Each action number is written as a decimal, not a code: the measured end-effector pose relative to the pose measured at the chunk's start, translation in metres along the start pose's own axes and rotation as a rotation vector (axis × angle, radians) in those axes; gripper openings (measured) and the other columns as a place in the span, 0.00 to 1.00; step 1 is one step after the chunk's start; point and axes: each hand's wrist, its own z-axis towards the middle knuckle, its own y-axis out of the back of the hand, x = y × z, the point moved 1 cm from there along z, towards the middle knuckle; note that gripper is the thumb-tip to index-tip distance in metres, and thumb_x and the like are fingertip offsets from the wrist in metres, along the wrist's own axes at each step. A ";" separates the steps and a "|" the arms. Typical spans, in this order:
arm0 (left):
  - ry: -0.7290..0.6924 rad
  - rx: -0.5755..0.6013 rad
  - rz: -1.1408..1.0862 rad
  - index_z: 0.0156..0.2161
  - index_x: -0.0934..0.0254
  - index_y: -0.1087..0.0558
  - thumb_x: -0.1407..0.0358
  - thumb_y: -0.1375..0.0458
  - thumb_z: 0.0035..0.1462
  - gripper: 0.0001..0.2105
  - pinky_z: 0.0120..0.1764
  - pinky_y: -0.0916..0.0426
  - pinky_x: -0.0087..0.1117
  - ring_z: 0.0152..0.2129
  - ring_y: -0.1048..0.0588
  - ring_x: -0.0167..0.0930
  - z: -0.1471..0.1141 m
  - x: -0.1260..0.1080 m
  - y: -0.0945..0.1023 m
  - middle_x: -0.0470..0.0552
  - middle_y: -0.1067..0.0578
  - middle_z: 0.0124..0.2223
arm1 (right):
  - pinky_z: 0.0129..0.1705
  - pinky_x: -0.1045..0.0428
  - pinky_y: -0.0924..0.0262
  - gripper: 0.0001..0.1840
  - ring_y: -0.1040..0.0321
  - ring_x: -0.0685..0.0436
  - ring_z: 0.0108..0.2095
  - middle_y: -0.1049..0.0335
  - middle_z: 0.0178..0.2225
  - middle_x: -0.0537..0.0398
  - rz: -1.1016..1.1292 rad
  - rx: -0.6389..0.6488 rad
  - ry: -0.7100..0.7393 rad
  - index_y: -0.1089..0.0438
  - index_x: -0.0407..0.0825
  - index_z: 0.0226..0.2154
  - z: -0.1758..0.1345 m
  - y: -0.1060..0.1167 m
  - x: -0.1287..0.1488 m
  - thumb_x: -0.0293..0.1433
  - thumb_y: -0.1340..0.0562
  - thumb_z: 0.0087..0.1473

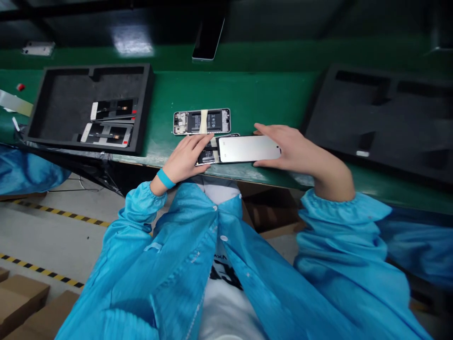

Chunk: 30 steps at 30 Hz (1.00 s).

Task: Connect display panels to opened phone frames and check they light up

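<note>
My right hand (293,148) grips a pale silver phone panel (247,148) by its right end, holding it flat just above the green bench. My left hand (186,158) presses down on an open phone frame (207,156) that lies partly under the panel's left end. A second open phone frame (201,121) with a tan strip across its battery lies just behind them, apart from both hands.
A black foam tray (63,99) at the left holds two flat phone parts (108,125). Another black foam tray (382,118) sits at the right. A dark phone (208,40) rests on the raised green ledge (265,54) behind. Cardboard boxes (21,297) stand on the floor.
</note>
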 end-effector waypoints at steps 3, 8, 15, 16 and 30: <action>-0.004 0.017 0.027 0.75 0.67 0.40 0.63 0.36 0.63 0.38 0.70 0.35 0.54 0.67 0.30 0.51 0.003 -0.004 0.001 0.68 0.30 0.71 | 0.72 0.23 0.40 0.60 0.37 0.19 0.70 0.35 0.72 0.40 0.002 0.016 -0.007 0.49 0.53 0.80 0.001 0.002 0.001 0.67 0.39 0.58; 0.009 0.077 0.093 0.75 0.70 0.40 0.66 0.35 0.61 0.39 0.70 0.33 0.51 0.67 0.29 0.50 0.013 -0.012 0.004 0.69 0.29 0.71 | 0.71 0.23 0.40 0.61 0.37 0.18 0.70 0.34 0.71 0.37 -0.010 0.027 -0.008 0.48 0.49 0.80 0.003 0.003 0.000 0.66 0.38 0.58; 0.044 0.118 0.127 0.69 0.70 0.35 0.68 0.32 0.57 0.36 0.66 0.29 0.49 0.63 0.27 0.50 0.022 -0.016 0.008 0.67 0.26 0.67 | 0.72 0.24 0.41 0.61 0.37 0.17 0.70 0.35 0.72 0.35 -0.040 0.041 0.015 0.47 0.46 0.79 0.004 0.001 -0.002 0.65 0.38 0.59; 0.041 0.115 0.125 0.68 0.68 0.35 0.69 0.32 0.57 0.35 0.66 0.29 0.49 0.63 0.27 0.50 0.022 -0.016 0.008 0.67 0.26 0.66 | 0.72 0.24 0.41 0.61 0.37 0.17 0.70 0.35 0.72 0.36 -0.042 0.041 0.018 0.47 0.46 0.79 0.004 0.001 -0.003 0.65 0.39 0.59; -0.007 0.096 0.100 0.70 0.65 0.38 0.68 0.30 0.58 0.37 0.68 0.31 0.51 0.65 0.29 0.50 0.018 -0.007 0.002 0.66 0.28 0.68 | 0.71 0.27 0.38 0.60 0.36 0.19 0.70 0.34 0.71 0.34 -0.035 0.023 0.039 0.43 0.44 0.78 0.004 0.000 -0.006 0.67 0.39 0.59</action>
